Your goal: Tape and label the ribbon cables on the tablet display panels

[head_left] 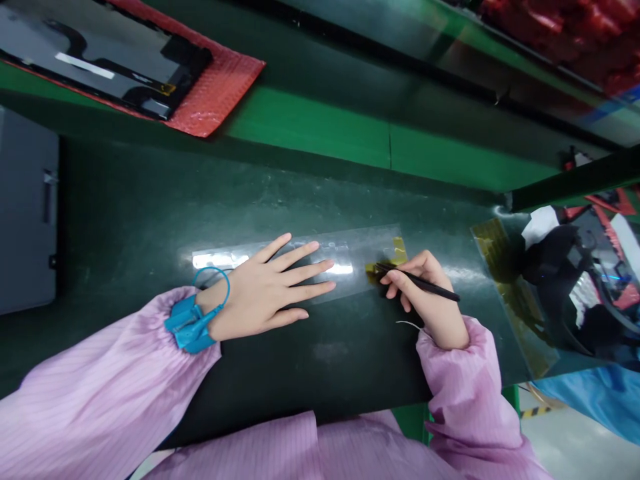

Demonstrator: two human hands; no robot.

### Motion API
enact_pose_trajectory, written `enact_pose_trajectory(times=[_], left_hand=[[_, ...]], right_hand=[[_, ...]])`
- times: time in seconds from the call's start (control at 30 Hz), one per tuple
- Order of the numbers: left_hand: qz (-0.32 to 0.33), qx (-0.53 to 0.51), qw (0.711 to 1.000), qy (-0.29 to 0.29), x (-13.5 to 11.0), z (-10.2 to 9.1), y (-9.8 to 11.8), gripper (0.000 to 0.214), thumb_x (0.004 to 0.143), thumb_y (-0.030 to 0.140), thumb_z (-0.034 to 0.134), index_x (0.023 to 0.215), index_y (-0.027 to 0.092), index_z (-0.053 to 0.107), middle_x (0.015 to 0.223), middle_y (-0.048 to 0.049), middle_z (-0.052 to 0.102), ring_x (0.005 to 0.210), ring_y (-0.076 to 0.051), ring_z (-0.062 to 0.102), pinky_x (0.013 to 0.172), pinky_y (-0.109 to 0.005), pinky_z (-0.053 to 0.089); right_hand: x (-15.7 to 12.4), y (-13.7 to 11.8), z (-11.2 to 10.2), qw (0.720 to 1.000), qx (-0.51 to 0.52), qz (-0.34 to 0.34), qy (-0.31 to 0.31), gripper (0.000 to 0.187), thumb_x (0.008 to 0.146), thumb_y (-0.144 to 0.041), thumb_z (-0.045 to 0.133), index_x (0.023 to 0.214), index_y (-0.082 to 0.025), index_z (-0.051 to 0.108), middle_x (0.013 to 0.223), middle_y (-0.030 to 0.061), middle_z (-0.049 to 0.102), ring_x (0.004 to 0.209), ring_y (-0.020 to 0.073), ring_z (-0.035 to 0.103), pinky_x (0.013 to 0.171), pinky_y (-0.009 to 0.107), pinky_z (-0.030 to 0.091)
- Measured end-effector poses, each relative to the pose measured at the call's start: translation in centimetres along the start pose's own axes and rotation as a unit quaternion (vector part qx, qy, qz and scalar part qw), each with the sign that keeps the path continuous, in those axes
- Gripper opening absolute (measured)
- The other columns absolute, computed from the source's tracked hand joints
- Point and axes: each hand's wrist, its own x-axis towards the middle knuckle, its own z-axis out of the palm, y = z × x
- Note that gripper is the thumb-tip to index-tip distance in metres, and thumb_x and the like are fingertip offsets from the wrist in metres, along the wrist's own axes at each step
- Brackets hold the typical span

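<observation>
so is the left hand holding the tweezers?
No. The left hand lies flat on the clear film strip; the right hand grips the black tweezers.

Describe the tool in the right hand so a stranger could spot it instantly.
On the dark green bench, a clear film strip lies under the flat left hand. At its right end, the right hand pinches black tweezers, tips on a yellow tape piece: the only thin black tool there.

The setting was an electronics assembly line. This was shown by the green anti-static bench mat [150, 220], the blue grounding wrist strap [193, 323], the striped cleanroom sleeve [90, 393] and a panel on red bubble wrap [220, 87].
</observation>
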Motion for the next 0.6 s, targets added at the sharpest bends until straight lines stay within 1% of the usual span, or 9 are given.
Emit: enact_pose_trajectory(times=[0.07, 0.13, 0.23, 0.37, 0.47, 0.53, 0.6], left_hand=[[-0.001, -0.009, 1.000, 0.001, 0.00, -0.06, 0.03, 0.051, 0.108, 0.040, 0.052, 0.159, 0.035, 0.046, 0.171, 0.0032, 0.038, 0.163, -0.030, 0.024, 0.132, -0.051, -0.003], [-0.004, -0.025, 1.000, 0.004, 0.00, -0.16, 0.04, 0.053, 0.107, 0.039, 0.054, 0.159, 0.035, 0.046, 0.171, 0.0033, 0.039, 0.162, -0.029, 0.024, 0.133, -0.050, -0.002], [-0.007, -0.039, 0.999, 0.005, 0.00, -0.26, 0.03, 0.054, 0.106, 0.039, 0.056, 0.159, 0.036, 0.045, 0.170, 0.0035, 0.039, 0.162, -0.029, 0.025, 0.133, -0.050, -0.002], [-0.008, -0.042, 0.999, 0.001, 0.03, -0.29, 0.05, 0.055, 0.106, 0.038, 0.056, 0.160, 0.036, 0.045, 0.171, 0.0034, 0.038, 0.163, -0.029, 0.024, 0.133, -0.050, -0.003], [-0.012, -0.044, 0.999, -0.003, 0.03, -0.35, 0.08, 0.055, 0.106, 0.038, 0.056, 0.160, 0.037, 0.044, 0.171, 0.0040, 0.038, 0.163, -0.029, 0.023, 0.133, -0.050, -0.002], [-0.011, -0.037, 0.999, -0.003, -0.03, -0.36, 0.06, 0.054, 0.107, 0.039, 0.054, 0.160, 0.037, 0.043, 0.171, 0.0042, 0.037, 0.163, -0.029, 0.022, 0.133, -0.050, -0.002], [-0.008, -0.031, 0.999, -0.002, -0.13, -0.29, -0.03, 0.054, 0.108, 0.040, 0.053, 0.161, 0.037, 0.042, 0.171, 0.0039, 0.037, 0.163, -0.028, 0.022, 0.133, -0.050, -0.002]], right_hand=[[-0.12, -0.14, -0.09, 1.000, -0.010, 0.000, 0.004, 0.037, 0.087, -0.045, 0.082, 0.087, -0.023, 0.053, 0.079, 0.0026, 0.078, 0.054, 0.0125, 0.067, 0.037, 0.017, 0.041], [-0.14, -0.26, -0.21, 1.000, -0.022, 0.002, -0.006, 0.036, 0.087, -0.046, 0.082, 0.087, -0.023, 0.054, 0.081, 0.0029, 0.079, 0.055, 0.0123, 0.067, 0.036, 0.017, 0.043], [-0.05, -0.37, -0.44, 0.999, -0.033, 0.008, -0.024, 0.037, 0.087, -0.047, 0.082, 0.087, -0.023, 0.054, 0.086, 0.0041, 0.079, 0.061, 0.0147, 0.071, 0.037, 0.017, 0.044], [0.10, -0.50, -0.55, 0.997, -0.059, 0.029, -0.039, 0.035, 0.088, -0.047, 0.081, 0.087, -0.023, 0.056, 0.085, 0.0038, 0.078, 0.060, 0.0145, 0.070, 0.036, 0.017, 0.042], [0.25, -0.59, -0.37, 0.997, -0.057, 0.033, -0.039, 0.036, 0.088, -0.048, 0.080, 0.085, -0.023, 0.055, 0.085, 0.0045, 0.078, 0.061, 0.0152, 0.071, 0.034, 0.017, 0.040], [0.40, -0.62, -0.20, 0.998, -0.047, 0.029, -0.036, 0.037, 0.088, -0.048, 0.080, 0.083, -0.023, 0.054, 0.083, 0.0043, 0.078, 0.056, 0.0134, 0.068, 0.034, 0.017, 0.038], [0.59, -0.64, -0.06, 0.999, -0.036, 0.027, -0.031, 0.038, 0.087, -0.049, 0.080, 0.081, -0.023, 0.054, 0.080, 0.0032, 0.078, 0.045, 0.0090, 0.058, 0.033, 0.017, 0.036]])
